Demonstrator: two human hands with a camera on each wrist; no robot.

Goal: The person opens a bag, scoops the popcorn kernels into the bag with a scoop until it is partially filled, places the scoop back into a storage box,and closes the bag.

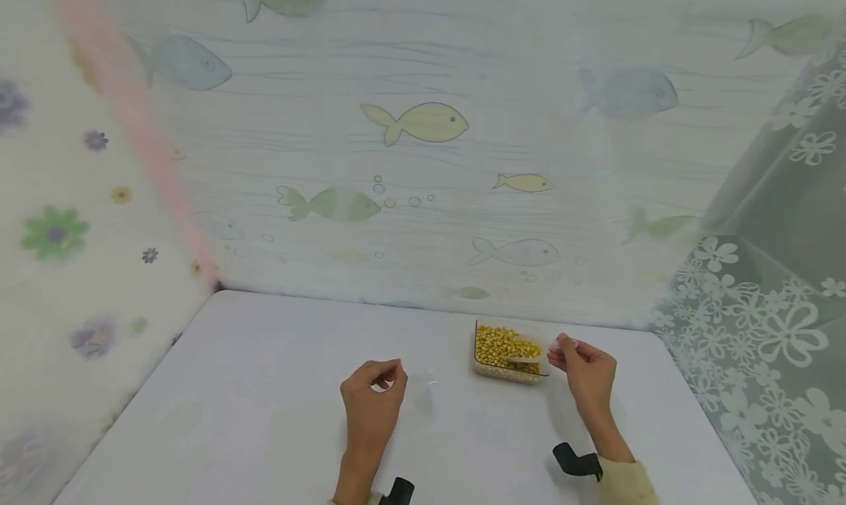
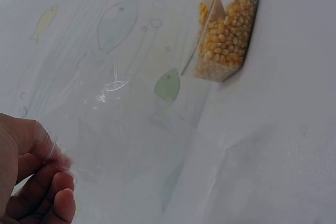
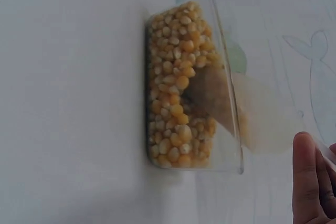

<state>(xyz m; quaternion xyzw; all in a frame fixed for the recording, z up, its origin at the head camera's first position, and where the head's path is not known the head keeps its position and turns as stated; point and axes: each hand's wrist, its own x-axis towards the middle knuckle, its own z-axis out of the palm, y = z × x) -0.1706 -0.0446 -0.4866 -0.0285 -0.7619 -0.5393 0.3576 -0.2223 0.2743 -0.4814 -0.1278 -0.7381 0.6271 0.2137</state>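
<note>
A clear rectangular container [image 3: 224,148] holds yellow corn kernels [image 1: 496,345] toward the back right of the table. My right hand [image 1: 590,379], just right of it, pinches the handle of a translucent white scoop [image 3: 265,114]. The scoop's head dips into the kernels inside the container, partly hidden by them in the right wrist view. Left of the container, my left hand [image 1: 372,402] pinches the edge of a clear plastic bag [image 2: 121,145] between thumb and fingers. The bag hangs out to the right of that hand, its outline faint against the white table.
The white table [image 1: 264,387] ends at the back against a hanging sheet [image 1: 423,263] printed with fish. A flowered sheet [image 1: 99,285] stands at the left and a lace curtain [image 1: 786,343] at the right. Black wrist camera mounts [image 1: 576,461] stick out from the sleeves.
</note>
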